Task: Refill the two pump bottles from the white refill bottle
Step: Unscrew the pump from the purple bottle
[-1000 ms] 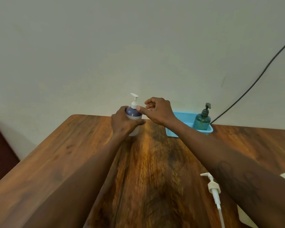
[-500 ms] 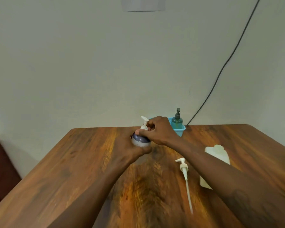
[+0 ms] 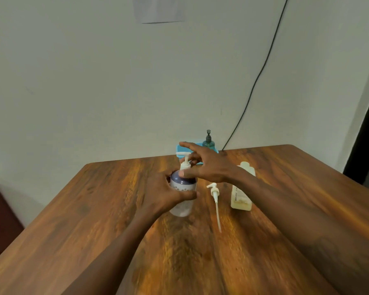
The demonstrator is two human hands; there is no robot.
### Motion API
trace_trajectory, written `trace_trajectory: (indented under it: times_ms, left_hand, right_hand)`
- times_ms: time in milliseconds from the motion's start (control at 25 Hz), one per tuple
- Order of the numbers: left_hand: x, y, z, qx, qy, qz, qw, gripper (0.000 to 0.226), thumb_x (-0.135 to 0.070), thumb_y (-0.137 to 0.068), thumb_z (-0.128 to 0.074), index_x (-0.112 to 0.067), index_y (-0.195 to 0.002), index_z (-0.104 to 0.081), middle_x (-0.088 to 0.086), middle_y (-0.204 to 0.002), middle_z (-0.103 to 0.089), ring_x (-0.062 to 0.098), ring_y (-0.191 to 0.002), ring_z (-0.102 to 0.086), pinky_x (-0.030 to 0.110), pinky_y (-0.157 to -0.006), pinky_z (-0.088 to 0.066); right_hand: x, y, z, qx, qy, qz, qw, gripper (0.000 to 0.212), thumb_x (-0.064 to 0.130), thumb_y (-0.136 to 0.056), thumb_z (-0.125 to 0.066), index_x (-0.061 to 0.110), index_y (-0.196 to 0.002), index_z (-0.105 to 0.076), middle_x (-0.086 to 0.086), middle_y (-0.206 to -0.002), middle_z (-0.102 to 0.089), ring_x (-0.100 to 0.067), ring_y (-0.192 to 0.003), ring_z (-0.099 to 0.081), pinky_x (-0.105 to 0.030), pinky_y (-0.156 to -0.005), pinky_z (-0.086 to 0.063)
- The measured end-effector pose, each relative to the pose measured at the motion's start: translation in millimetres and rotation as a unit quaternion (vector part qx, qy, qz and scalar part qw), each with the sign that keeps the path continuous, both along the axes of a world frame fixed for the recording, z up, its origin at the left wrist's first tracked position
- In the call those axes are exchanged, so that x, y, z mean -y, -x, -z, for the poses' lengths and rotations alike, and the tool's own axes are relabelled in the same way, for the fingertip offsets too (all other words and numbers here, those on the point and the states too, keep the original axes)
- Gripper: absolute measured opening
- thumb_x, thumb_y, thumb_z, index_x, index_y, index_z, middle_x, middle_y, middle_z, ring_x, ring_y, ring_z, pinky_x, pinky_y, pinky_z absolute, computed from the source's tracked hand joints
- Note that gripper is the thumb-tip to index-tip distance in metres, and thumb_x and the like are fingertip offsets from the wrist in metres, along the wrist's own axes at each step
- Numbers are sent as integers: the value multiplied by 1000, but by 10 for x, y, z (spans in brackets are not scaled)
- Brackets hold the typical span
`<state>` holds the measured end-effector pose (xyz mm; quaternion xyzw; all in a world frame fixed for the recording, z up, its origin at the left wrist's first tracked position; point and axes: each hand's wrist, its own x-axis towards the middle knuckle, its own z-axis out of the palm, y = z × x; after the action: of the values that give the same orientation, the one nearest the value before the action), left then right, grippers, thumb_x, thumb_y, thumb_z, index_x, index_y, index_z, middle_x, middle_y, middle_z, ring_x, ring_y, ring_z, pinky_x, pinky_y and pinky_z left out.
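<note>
One wooden table (image 3: pixel 285 209) fills the lower part of the view, with a pale wall behind it and a single black cable (image 3: pixel 262 69) running down the wall to the table's far edge. Two forearms reach in over the table. One white refill bottle (image 3: pixel 242 192) lies on its side to the right of centre, well inside the table edge. Two pump bottles are in sight: a purple-topped pump bottle (image 3: pixel 182 194) standing near the middle, and a green pump bottle (image 3: pixel 208 142) upright in the one blue tray (image 3: pixel 180 149) at the far edge. The left hand (image 3: pixel 164 193) is wrapped around the purple-topped bottle's body, grasping it. The right hand (image 3: pixel 205 166) hovers at that bottle's white pump head with fingers spread loose, thumb resting on the purple shoulder, gripping nothing. One loose pump (image 3: pixel 215 199) with its long dip tube lies flat between the held bottle and the refill bottle. Half a second ago the right hand was closed over the pump head; now its fingers have opened away.
</note>
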<state>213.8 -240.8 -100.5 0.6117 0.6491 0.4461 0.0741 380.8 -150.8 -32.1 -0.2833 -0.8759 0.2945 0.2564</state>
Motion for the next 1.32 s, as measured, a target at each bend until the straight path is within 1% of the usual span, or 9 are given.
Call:
trace_trajectory:
  times_ms: [80, 160, 320, 480, 600, 720, 800, 1000, 1320]
  left_hand:
    - [87, -110, -40, -24, -8, -4, 1000, 62, -50, -60, -94, -36, -112, -62, -26, -93, -62, -6, -82, -61, 10, -65, -48]
    - [124, -161, -46, -37, -6, 10, 999, 67, -53, -59, -92, -34, -117, -64, -22, -100, -65, -3, -87, -63, 14, -71, -52]
    - [132, -42, -57, -7, 72, 69, 995, 70, -44, -57, -93, -31, -120, -66, -13, -104, -71, 8, -94, -69, 25, -78, -60]
    - [134, 126, 31, 48, 122, 99, 986, 82, -46, -49, -91, -29, -125, -65, -9, -109, -73, 13, -99, -71, 32, -86, -62]
    - [194, 108, 79, 40, 97, 80, 991, 71, -41, -55, -93, -31, -119, -64, -13, -105, -70, 9, -94, -69, 25, -80, -59]
    - [214, 85, 98, 7, 72, 60, 996, 66, -33, -62, -96, -35, -117, -60, -21, -102, -64, 1, -92, -64, 12, -73, -48]
    - [183, 116, 116, -3, 80, 55, 995, 69, -33, -62, -96, -34, -120, -58, -20, -102, -63, 2, -92, -62, 11, -72, -46]
    - [133, 314, 276, 17, 109, 17, 994, 85, -59, -50, -88, -34, -126, -58, -15, -114, -62, 10, -105, -60, 24, -84, -51]
    - [186, 605, 519, 131, 55, -150, 978, 77, -40, -61, -96, -15, -126, -62, 8, -120, -69, 22, -103, -65, 39, -89, -56]
  right_hand:
    - [68, -1, 15, 5, -117, 70, 991, 45, 60, -80, -77, 19, -98, -71, 5, -84, -70, -1, -66, -57, -10, -57, -41]
    - [80, -10, 10, 0, -163, 71, 984, 44, 61, -76, -80, 19, -70, -67, 4, -65, -66, -4, -57, -54, -16, -54, -38]
    - [105, -92, -77, 24, -86, -29, 996, 23, 31, -76, -87, 22, -93, -74, 14, -84, -71, -1, -75, -66, -13, -64, -48]
    - [116, -95, -79, 9, 8, -114, 993, 52, -2, -74, -82, 17, -121, -67, 6, -110, -73, -6, -103, -70, -25, -88, -59]
    - [117, -55, -69, 52, -27, -101, 993, 52, 17, -80, -84, 21, -128, -64, 9, -121, -68, -7, -112, -65, -20, -90, -54]
    - [113, 14, -18, 110, -109, -14, 988, 41, 52, -84, -77, 19, -108, -73, 12, -94, -70, -4, -80, -68, -19, -68, -52]
    - [83, 31, -22, 96, -115, -7, 989, 31, 48, -85, -77, 17, -92, -76, 9, -76, -70, -1, -61, -66, -21, -61, -55]
    - [10, -52, -146, -3, -108, -21, 994, 15, 25, -77, -86, 25, -89, -77, 12, -85, -72, -10, -79, -69, -13, -63, -51]
    - [-248, -133, 206, -102, -27, 46, 993, 20, 28, -79, -86, 31, -91, -71, 7, -101, -73, -13, -96, -69, -23, -81, -58]
